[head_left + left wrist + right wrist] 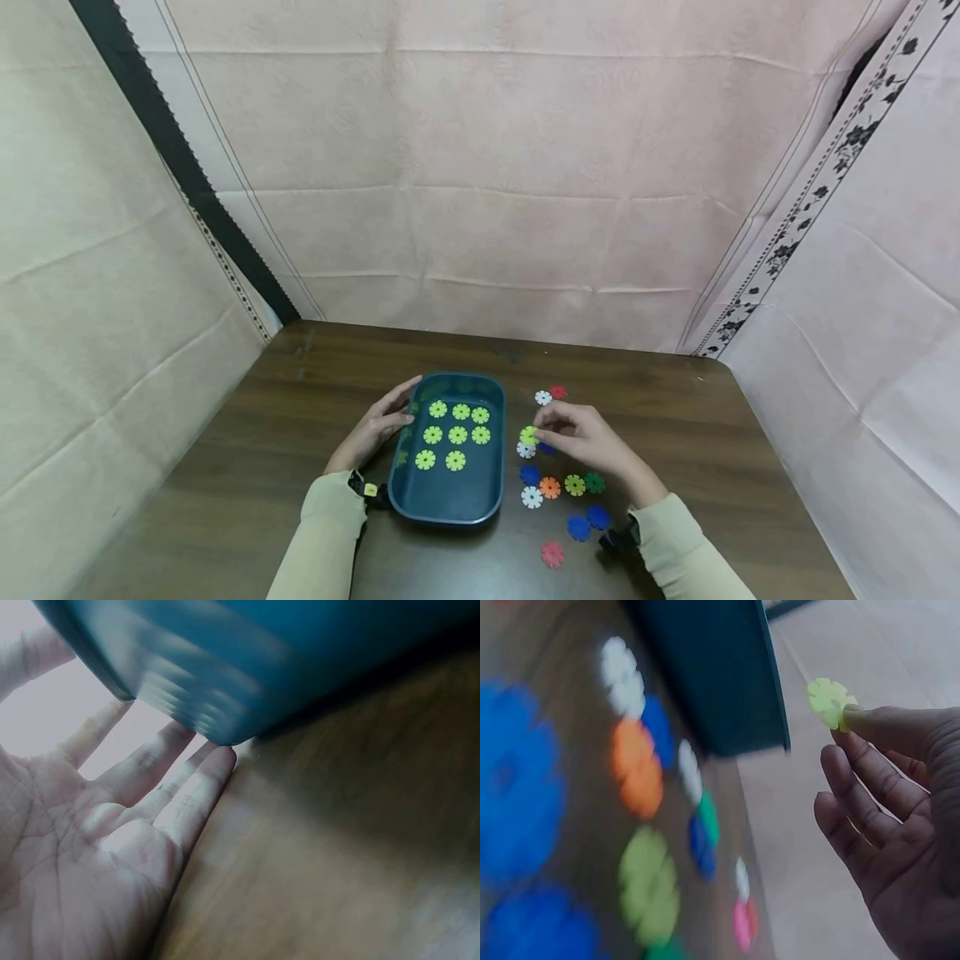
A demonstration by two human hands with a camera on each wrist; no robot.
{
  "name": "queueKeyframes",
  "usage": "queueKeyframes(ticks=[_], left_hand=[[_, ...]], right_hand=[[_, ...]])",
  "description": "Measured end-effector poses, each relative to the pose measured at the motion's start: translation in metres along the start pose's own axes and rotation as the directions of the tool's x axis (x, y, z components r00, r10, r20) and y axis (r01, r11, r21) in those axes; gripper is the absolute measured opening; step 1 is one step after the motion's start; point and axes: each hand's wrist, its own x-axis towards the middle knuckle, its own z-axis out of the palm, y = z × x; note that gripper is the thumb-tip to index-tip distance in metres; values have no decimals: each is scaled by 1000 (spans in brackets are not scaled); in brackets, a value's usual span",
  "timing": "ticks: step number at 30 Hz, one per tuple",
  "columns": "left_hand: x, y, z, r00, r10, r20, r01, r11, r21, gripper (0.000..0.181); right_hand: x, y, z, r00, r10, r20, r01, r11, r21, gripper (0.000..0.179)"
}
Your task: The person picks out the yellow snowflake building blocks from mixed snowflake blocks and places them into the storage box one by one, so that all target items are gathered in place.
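A dark teal tray (pixel 447 514) stands on the table with several yellow-green flower-shaped discs (pixel 457 435) laid out in rows on its bottom. My left hand (pixel 372 429) rests against the tray's left side, its thumb at the rim; in the left wrist view its fairly straight fingers (pixel 199 791) touch the outer wall. To the right of the tray my right hand (pixel 588 435) pinches one yellow-green flower disc (pixel 829 702) between thumb and forefinger. That disc is raised above the loose discs, and the other fingers are loosely bent.
Loose flower discs lie right of the tray: an orange disc (pixel 550 487), a dark green disc (pixel 594 482), a blue disc (pixel 578 527), a pink-red disc (pixel 552 554), a white disc (pixel 532 497) and others. Cloth walls (pixel 480 208) enclose the wooden table (pixel 247 467).
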Motion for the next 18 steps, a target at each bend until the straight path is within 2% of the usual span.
queueKeyframes(ticks=[4,8,10,13,18], left_hand=[[0,-2,1,1000,-6,-6,6,1000,-6,63],[2,-3,1,1000,-4,-6,4,1000,-15,63],[2,-3,1,1000,-6,-6,6,1000,-17,63],[1,-3,1,1000,-11,-3,11,1000,-13,63],[1,-1,0,1000,-5,-3,5,1000,-15,63]], right_hand=[[30,-13,14,990,-118,79,122,992,-42,9],[54,-19,26,965,-192,181,214,971,-111,12],[64,-19,32,952,-187,243,233,956,-177,12],[73,-18,38,933,-134,335,226,940,-255,12],[84,-16,45,892,-28,451,184,934,-306,11]])
